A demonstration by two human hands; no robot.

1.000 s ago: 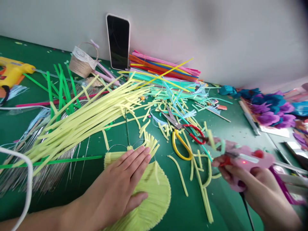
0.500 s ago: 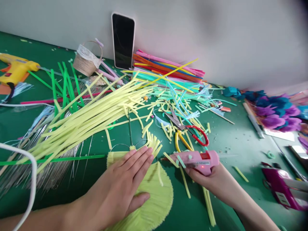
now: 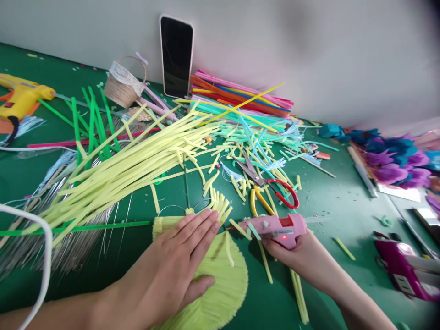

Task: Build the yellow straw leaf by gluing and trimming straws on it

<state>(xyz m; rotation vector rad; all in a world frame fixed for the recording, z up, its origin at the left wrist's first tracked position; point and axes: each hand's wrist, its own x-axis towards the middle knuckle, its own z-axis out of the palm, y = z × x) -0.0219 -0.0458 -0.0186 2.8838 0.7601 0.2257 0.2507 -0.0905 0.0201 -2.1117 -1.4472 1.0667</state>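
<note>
My left hand [image 3: 175,256] lies flat, fingers stretched out, on a rounded pale-green piece [image 3: 223,279] made of pipe cleaners laid side by side. Short pipe cleaner ends [image 3: 221,204] fan out beyond its fingertips. In my right hand [image 3: 305,254] is a pink hot glue gun [image 3: 275,228], its red light lit. The nozzle points left, close to the edge of the green piece beside my left fingertips; I cannot tell whether it touches. Loose pipe cleaner scraps lie across the gun's front. Scissors with red handles [image 3: 264,181] and yellow-handled pliers [image 3: 257,199] lie just behind the gun.
A heap of pale-green pipe cleaners [image 3: 137,169] covers metal wires [image 3: 79,243] at left. A yellow glue gun [image 3: 24,98], a twine basket [image 3: 122,87] and an upright phone [image 3: 177,57] stand behind. Purple flowers [image 3: 395,165] and a magenta power strip [image 3: 402,266] are at right. A white cable [image 3: 48,256] arches in front.
My right hand has moved the pink glue gun slightly left, bringing its nozzle closer to the green piece. My left hand stays in place.
</note>
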